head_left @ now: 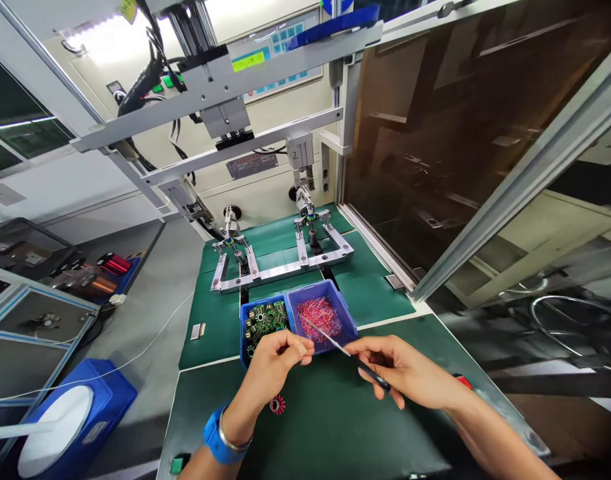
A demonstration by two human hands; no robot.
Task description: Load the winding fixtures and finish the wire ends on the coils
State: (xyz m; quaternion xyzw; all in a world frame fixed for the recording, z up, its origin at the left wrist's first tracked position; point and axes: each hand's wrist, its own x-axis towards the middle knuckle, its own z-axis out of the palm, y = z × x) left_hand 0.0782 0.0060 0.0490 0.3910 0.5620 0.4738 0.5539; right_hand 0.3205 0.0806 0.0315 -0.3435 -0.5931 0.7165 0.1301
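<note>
My right hand point(392, 367) holds a slim tool point(370, 373) with a black handle and a thin metal shaft; its exact kind is not clear. The shaft points up and left, over the bin of wire pieces. My left hand point(280, 360) is closed in a pinch beside the tool, and whatever lies between the fingertips is too small to make out. Under the left hand, a small motor stator wound in red wire point(278, 405) lies on the green mat. Just beyond the hands are a blue bin of green stators point(268, 319) and a purple-blue bin point(342, 310) holding red wire pieces point(319, 319).
A metal double fixture point(280, 270) stands behind the bins, below an aluminium machine frame point(245, 157). A green button point(178, 465) sits at the near left edge, and a red object point(464, 381) lies by my right forearm. A tinted panel point(435, 133) rises on the right.
</note>
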